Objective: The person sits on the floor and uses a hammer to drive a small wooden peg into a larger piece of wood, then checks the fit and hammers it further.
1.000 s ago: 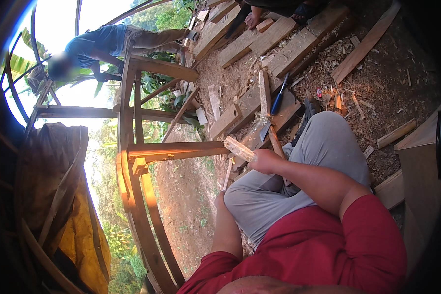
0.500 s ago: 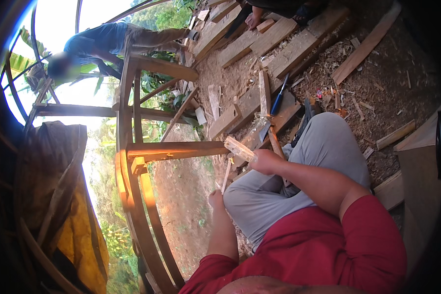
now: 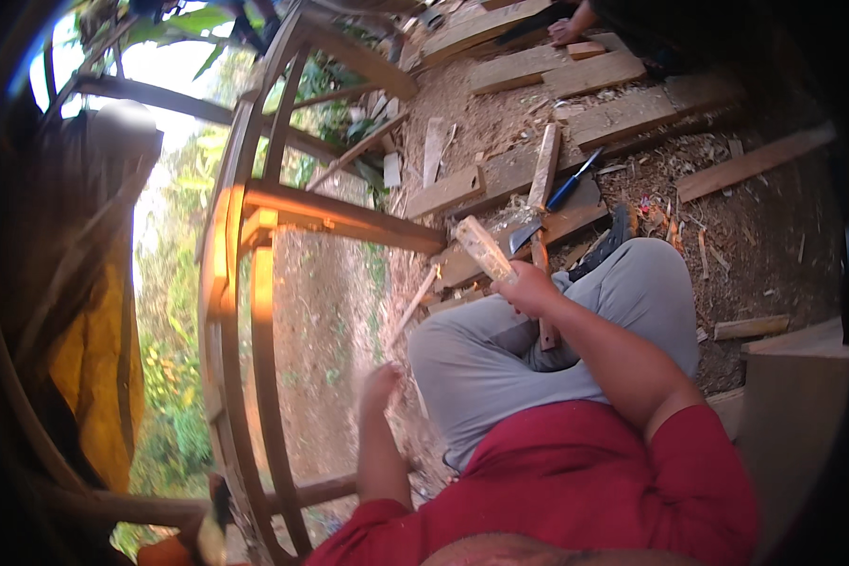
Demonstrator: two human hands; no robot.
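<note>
My right hand (image 3: pixel 530 291) is closed round the lower end of a short, pale wood piece (image 3: pixel 486 247), held tilted above my lap. Under that hand passes the wooden handle of a hatchet-like tool (image 3: pixel 544 333), its dark metal head beside the wood piece. To the left of my knee is my left hand (image 3: pixel 380 385), apart from my lap, its fingers smeared by motion. A thin stick (image 3: pixel 413 304) slants just beyond it; I cannot make out whether they touch. Past the hatchet head lie a blue-handled tool (image 3: pixel 570 187) with a slim metal end and a narrow wood block (image 3: pixel 544 168).
A wooden frame (image 3: pixel 219 311) of posts and rails stands at my left, one rail (image 3: pixel 349 222) reaching toward my knees. Several planks (image 3: pixel 623 118) lie on shavings-strewn ground ahead. Another person's hand (image 3: pixel 573 25) rests near planks at the top. A wooden box (image 3: pixel 797 396) is at right.
My view has turned, and the standing person at upper left has mostly left it. My left hand has moved left and nearer to me. My right hand still holds the wood piece.
</note>
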